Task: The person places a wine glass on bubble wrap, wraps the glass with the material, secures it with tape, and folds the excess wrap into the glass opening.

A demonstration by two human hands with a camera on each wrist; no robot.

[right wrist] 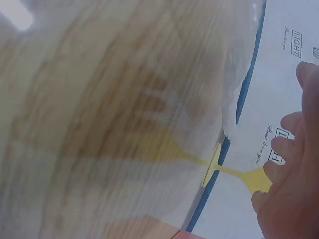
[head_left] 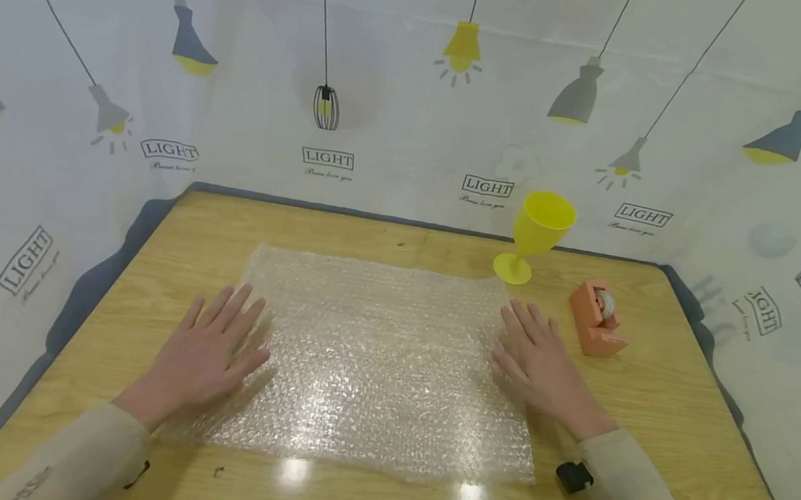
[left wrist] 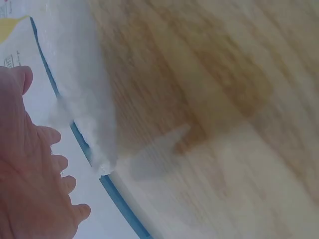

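Observation:
A clear sheet of bubble wrap [head_left: 374,354] lies flat on the wooden table [head_left: 191,231]. My left hand [head_left: 201,356] is spread over its left side, fingers straight and apart, holding nothing. Over the right side my right hand [head_left: 540,363] has its fingers extended too, with nothing in its grasp. In the left wrist view, the left hand [left wrist: 30,164] appears beside the edge of the bubble wrap [left wrist: 82,74]. The right wrist view has the right hand [right wrist: 291,159] at its edge, with the yellow goblet [right wrist: 212,164] beyond.
The yellow goblet [head_left: 544,223] stands upright at the back right of the table. Nearer me sits an orange tape dispenser [head_left: 597,321] with a roll of tape. A white curtain [head_left: 393,129] printed with lamps borders the table's back and sides.

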